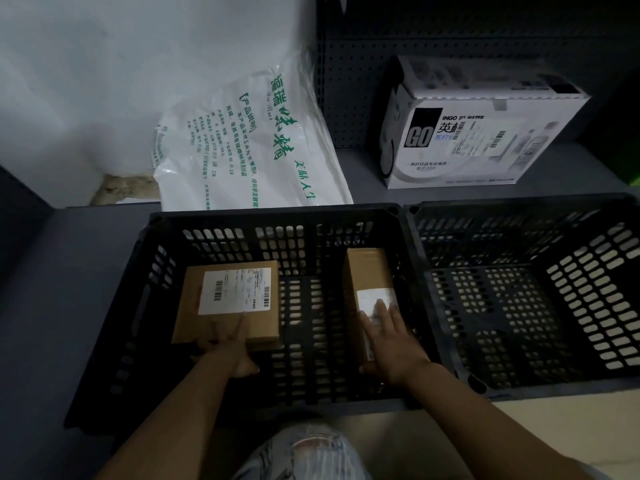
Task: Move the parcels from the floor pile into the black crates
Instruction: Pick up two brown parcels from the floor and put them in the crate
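Two black slotted crates stand side by side on a grey shelf. The left crate (104, 306) holds two brown cardboard parcels. A flat square parcel (225, 323) with a white label lies at its left side, and my left hand (230, 348) grips its near edge, thumb on top. A narrower parcel (369, 271) with a small white label lies against the crate's right wall. My right hand (388, 341) rests on this one, fingers straight over the label and thumb under the near end. The right crate (519, 306) has nothing in it.
Behind the crates, a white plastic sack (249, 140) with green print leans on the wall. A white water carton (478, 126) stands before a dark pegboard at the back right. My knee in ripped jeans (311, 452) shows at the bottom.
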